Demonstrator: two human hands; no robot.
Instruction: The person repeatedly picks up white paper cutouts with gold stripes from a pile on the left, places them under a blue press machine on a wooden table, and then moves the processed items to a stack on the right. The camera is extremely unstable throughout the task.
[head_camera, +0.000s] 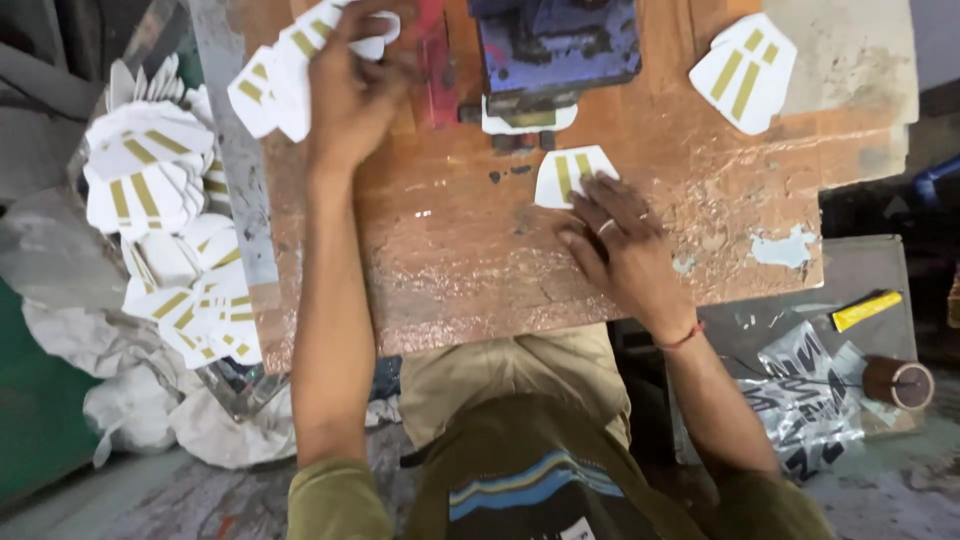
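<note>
Two hands at work over the worn brown wooden table (470, 270): my left hand (355, 85) closes its fingers on a fan of white shield-shaped card pieces with gold stripes (280, 80) at the table's far left corner. My right hand (620, 245) lies open, fingertips pressing one such striped card (565, 175) flat just before the blue metal press (555, 45). Another small stack of striped cards (745, 70) rests at the table's far right; a heap of them (165, 220) lies off its left edge.
</note>
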